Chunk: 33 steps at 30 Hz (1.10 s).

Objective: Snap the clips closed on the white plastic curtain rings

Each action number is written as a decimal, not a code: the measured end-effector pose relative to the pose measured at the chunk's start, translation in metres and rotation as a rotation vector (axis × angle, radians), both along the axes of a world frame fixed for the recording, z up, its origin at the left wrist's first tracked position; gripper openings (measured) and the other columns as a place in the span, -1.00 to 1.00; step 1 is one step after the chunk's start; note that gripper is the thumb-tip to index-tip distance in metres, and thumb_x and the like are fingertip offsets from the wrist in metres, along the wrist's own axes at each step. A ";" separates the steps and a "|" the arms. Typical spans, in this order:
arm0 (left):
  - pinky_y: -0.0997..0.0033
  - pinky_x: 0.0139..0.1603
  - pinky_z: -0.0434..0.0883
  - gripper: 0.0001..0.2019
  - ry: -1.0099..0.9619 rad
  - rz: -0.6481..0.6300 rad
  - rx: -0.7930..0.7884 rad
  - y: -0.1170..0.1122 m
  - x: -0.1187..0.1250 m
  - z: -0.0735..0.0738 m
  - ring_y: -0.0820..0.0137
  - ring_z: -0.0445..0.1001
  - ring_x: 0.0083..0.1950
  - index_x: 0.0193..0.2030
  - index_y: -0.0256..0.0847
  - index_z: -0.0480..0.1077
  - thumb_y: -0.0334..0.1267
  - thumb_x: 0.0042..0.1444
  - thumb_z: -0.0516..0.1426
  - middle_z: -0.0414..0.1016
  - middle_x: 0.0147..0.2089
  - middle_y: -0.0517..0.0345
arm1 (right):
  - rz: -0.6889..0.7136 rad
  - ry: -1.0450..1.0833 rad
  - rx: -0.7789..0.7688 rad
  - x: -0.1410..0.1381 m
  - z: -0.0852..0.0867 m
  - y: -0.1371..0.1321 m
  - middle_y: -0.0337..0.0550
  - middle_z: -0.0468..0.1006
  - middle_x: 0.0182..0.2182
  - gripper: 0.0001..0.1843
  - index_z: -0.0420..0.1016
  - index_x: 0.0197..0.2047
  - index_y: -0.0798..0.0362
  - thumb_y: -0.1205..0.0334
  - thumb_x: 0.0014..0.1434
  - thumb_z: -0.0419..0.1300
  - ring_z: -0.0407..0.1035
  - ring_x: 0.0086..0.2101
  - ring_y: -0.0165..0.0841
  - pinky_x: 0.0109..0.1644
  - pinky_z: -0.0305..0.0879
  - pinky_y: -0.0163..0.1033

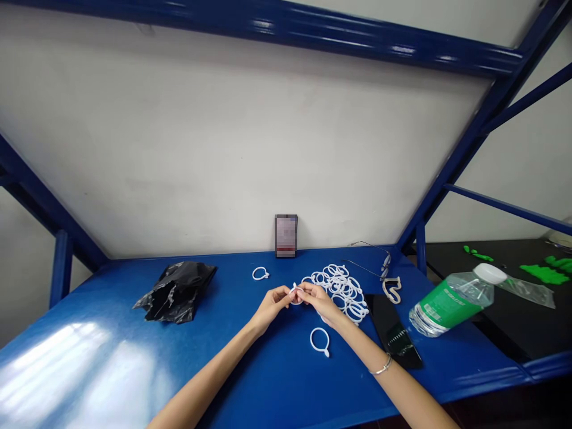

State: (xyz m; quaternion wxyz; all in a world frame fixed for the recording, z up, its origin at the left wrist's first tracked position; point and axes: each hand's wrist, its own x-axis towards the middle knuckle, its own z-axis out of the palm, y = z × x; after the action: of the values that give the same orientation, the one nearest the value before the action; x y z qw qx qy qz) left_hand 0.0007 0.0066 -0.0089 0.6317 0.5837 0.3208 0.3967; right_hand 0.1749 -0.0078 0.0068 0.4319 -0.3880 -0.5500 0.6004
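My left hand point(273, 305) and my right hand point(318, 300) meet over the blue table, fingertips pinched on one small white plastic ring point(295, 302). The fingers hide part of this ring. Just beyond and beside my right hand lies a loose pile of similar white rings point(344, 289). A single white ring point(260, 273) with a small tab rests farther back, left of the pile. Nearer to me, another single ring point(319, 339) lies flat below my right wrist, its tab pointing toward me.
A crumpled black plastic bag point(176, 292) sits at left. Against the wall leans a phone-like device point(286, 236). At right are a dark glossy flat object point(395, 333), eyeglasses point(386, 263), a white-capped bottle point(453, 302) and green pieces point(543, 274) on a black surface. A blue frame surrounds the table.
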 end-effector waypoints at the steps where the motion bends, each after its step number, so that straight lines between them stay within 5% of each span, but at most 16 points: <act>1: 0.50 -0.32 0.18 -0.60 -0.015 -0.015 -0.003 0.001 -0.001 0.000 0.47 0.32 -0.37 -0.35 -0.27 0.43 0.10 0.09 0.21 0.50 -0.39 0.12 | 0.028 0.027 -0.022 0.001 -0.001 0.001 -0.27 0.44 -0.46 -0.63 0.48 -0.30 0.08 -0.06 0.03 0.33 0.29 -0.39 -0.42 -0.18 0.18 -0.26; 7: 0.48 -0.43 0.01 -0.54 -0.042 -0.104 -0.080 -0.001 -0.003 0.000 0.55 0.18 -0.55 -0.45 -0.29 0.38 0.15 0.07 0.20 0.27 -0.61 0.26 | 0.183 0.097 -0.104 0.000 0.001 -0.002 -0.34 0.32 -0.57 -0.64 0.48 -0.41 0.10 -0.06 0.15 0.23 0.13 -0.52 -0.50 -0.20 0.12 -0.26; 12: 0.44 -0.41 0.02 -0.45 -0.081 -0.133 -0.129 -0.004 0.003 0.003 0.54 0.14 -0.54 -0.54 -0.33 0.41 0.21 0.09 0.13 0.37 -0.59 0.12 | 0.214 0.128 -0.127 -0.008 0.003 -0.006 -0.26 0.40 -0.55 -0.57 0.41 -0.49 0.08 -0.14 0.11 0.22 0.26 -0.47 -0.45 -0.19 0.16 -0.25; 17: 0.42 -0.40 0.06 -0.49 -0.130 -0.081 -0.193 -0.004 0.006 0.002 0.54 0.07 -0.55 -0.58 -0.30 0.39 0.18 0.02 0.18 0.07 -0.67 0.30 | 0.174 0.208 -0.143 -0.015 -0.001 -0.005 -0.30 0.33 -0.61 -0.51 0.37 -0.54 0.08 -0.21 0.07 0.21 0.21 -0.52 -0.47 -0.30 0.11 -0.28; 27: 0.38 -0.40 0.17 -0.41 -0.165 -0.016 -0.201 0.000 0.011 -0.002 0.57 -0.08 -0.56 -0.70 -0.15 -0.14 0.13 0.02 0.13 -0.16 -0.68 0.34 | 0.094 0.336 -0.185 -0.021 -0.002 -0.002 -0.37 0.10 -0.70 -0.47 0.13 -0.67 0.02 -0.18 0.08 0.16 0.08 -0.59 -0.48 -0.36 0.08 -0.26; 30: 0.35 -0.34 0.25 -0.45 -0.190 -0.021 -0.204 0.000 0.008 0.001 0.53 0.03 -0.55 -0.69 -0.15 -0.10 0.11 0.03 0.10 -0.15 -0.65 0.32 | 0.137 0.341 -0.166 -0.016 0.002 -0.003 -0.38 0.09 -0.70 -0.50 0.18 -0.65 0.02 -0.14 0.11 0.15 0.13 -0.58 -0.46 -0.32 0.12 -0.26; 33: 0.31 -0.28 0.31 -0.57 -0.128 -0.028 -0.134 0.002 0.001 0.005 0.42 0.24 -0.46 -0.64 -0.17 0.11 0.08 0.05 0.07 0.02 -0.61 0.24 | 0.135 0.183 -0.095 -0.006 0.007 -0.003 -0.29 0.31 -0.57 -0.63 0.43 -0.44 0.06 -0.08 0.15 0.15 0.32 -0.41 -0.39 -0.15 0.22 -0.22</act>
State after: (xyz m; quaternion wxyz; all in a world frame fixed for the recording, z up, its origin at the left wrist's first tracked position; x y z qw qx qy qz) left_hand 0.0022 0.0082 -0.0041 0.6940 0.5179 0.2974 0.4020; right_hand 0.1692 -0.0111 0.0142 0.4200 -0.3136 -0.5042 0.6864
